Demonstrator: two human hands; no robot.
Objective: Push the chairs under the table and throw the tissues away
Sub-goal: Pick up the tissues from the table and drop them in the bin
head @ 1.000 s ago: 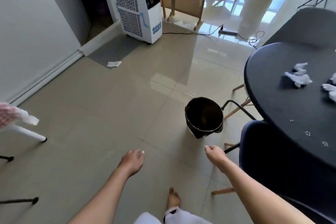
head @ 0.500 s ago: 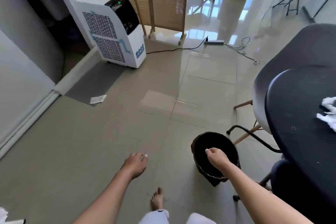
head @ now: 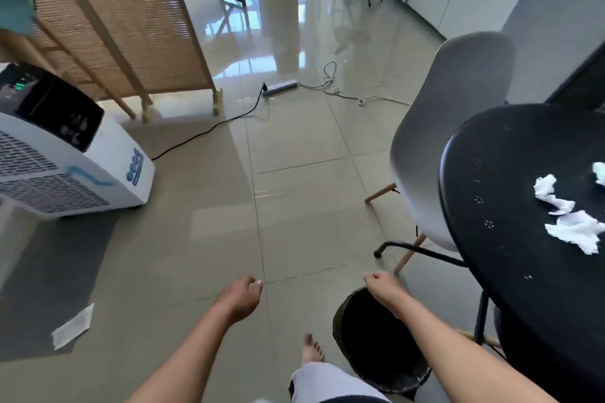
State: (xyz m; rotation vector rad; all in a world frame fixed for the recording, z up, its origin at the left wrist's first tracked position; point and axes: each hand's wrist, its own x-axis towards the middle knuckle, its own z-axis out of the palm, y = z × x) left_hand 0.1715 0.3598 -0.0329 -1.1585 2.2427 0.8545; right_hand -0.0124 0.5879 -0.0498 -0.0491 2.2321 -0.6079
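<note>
Left hand: the bare left hand (head: 240, 296) hangs over the glossy beige tiled floor (head: 294, 154) at 6 o'clock, fingers loosely curled, holding nothing.
Right hand: the bare right hand (head: 384, 289) is above the far rim of the round black wastebasket (head: 376, 342) at 5 o'clock, fingers curled in; nothing visible in its grip.
Tissues: crumpled white paper tissues (head: 571, 217) lie on the round black counter (head: 510, 206) at 3 o'clock, near its right part; another white scrap shows at the frame edge.
Chair: a grey moulded shell chair with pale wooden legs (head: 448, 127) stands at 2 o'clock, its seat partly under the counter's edge, its back toward the open floor.
Second chair: a dark one at 4 o'clock under the counter, mostly hidden.
Appliance: a white floor-standing air cooler with a black control panel (head: 65, 160) at 9 o'clock; blue marking on its side, unreadable; a green light on top.
Other: woven rattan folding screen (head: 114, 20) at 11 o'clock; white power strip with cables (head: 280, 87) at 12 o'clock; a white paper slip (head: 73, 325) on a grey mat at 7 o'clock.
Writing: none legible.
</note>
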